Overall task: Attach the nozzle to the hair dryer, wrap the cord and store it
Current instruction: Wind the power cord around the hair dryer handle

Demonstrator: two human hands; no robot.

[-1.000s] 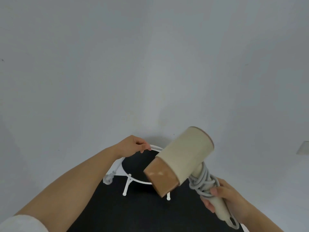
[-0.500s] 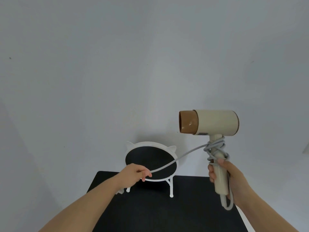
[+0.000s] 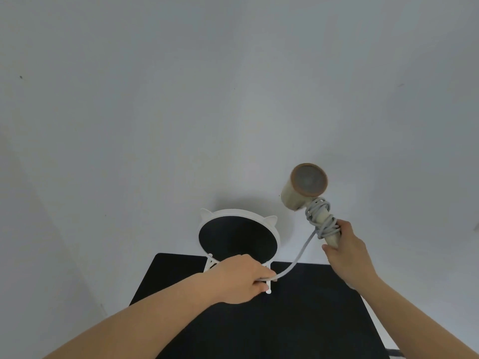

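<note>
A cream hair dryer [image 3: 298, 195] with a brown rim is held up at the right, its round grey rear grille facing me and its nozzle end hidden behind the body. My right hand [image 3: 347, 251] grips the lower handle. The grey cord [image 3: 320, 218] is wound several times around the handle. A free length of cord curves down and left to my left hand [image 3: 239, 278], which pinches it low over the black table, in front of the mirror stand.
A round mirror [image 3: 238, 237] with a white cat-ear frame stands on white legs at the back of the black table [image 3: 298, 320]. A plain white wall rises behind. The table's right edge runs close under my right forearm.
The dryer has turned from side-on so that its rear grille faces me, and tilted left. My left hand has moved right along the cord, in front of the mirror's legs.
</note>
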